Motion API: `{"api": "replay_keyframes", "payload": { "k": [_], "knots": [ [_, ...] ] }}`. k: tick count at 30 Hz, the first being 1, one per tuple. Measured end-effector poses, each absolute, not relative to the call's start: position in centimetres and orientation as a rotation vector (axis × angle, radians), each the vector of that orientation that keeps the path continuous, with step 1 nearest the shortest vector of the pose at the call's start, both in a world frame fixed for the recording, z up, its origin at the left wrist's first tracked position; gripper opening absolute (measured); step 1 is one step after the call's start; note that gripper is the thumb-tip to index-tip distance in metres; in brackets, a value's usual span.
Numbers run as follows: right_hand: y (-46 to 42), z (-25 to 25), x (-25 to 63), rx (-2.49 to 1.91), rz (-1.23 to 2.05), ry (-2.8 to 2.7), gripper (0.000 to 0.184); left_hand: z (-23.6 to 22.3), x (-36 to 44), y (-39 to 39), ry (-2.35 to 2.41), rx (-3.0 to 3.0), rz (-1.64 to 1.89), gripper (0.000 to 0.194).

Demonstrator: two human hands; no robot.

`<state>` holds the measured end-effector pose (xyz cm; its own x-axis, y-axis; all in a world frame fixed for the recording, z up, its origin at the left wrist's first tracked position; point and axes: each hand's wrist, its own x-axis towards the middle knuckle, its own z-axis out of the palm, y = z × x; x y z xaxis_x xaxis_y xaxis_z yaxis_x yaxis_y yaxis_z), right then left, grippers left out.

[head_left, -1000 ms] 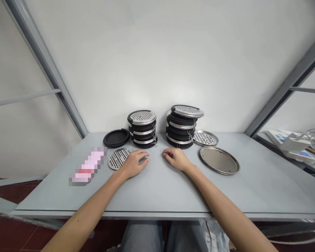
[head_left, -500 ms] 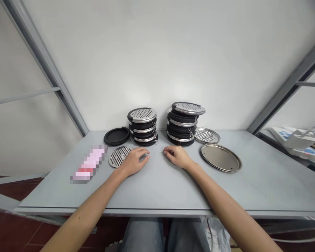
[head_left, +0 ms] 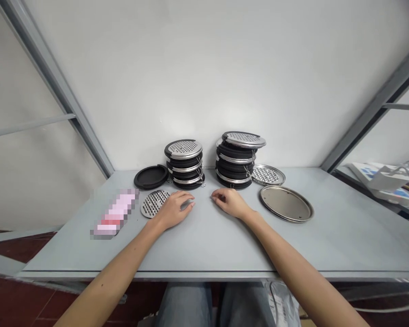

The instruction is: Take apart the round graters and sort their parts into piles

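My left hand [head_left: 175,208] rests on the grey table, palm down, with thumb and fingers apart and nothing held. Beside and partly behind its wrist lies a round perforated metal grater disc [head_left: 153,204]. My right hand [head_left: 230,201] also lies on the table, fingers loosely bent, with no object visible in it. Beyond the hands stand two stacks, a left stack [head_left: 185,156] and a taller right stack [head_left: 240,156], of black rings and round metal grater plates with wire clips. A black round tray-like ring [head_left: 152,176] sits left of the left stack.
Flat round metal lids [head_left: 286,203] lie to the right, and a grater plate [head_left: 268,174] lies behind them. A blurred pink oblong item [head_left: 117,211] is at the left. Metal frame posts flank the table [head_left: 204,252]. White boxes and cables [head_left: 386,181] sit outside at right.
Both hands stay in the same places on the table. The camera view has shifted very slightly; no object has moved.
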<state>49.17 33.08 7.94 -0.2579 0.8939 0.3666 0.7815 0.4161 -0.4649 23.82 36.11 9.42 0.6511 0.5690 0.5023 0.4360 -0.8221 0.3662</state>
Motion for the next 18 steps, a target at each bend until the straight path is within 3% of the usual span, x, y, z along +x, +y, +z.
{"api": "replay_keyframes", "payload": {
  "k": [9, 18],
  "knots": [
    [33.3, 7.7, 49.5, -1.400, 0.295, -2.082, 0.015, 14.9, 23.1, 36.5, 0.862, 2.823, 1.478, 0.030],
    [33.3, 7.9, 49.7, -1.400, 0.291, -2.071, 0.015, 20.6, 24.5, 43.3, 1.331, 3.035, 0.929, 0.073]
  ]
}}
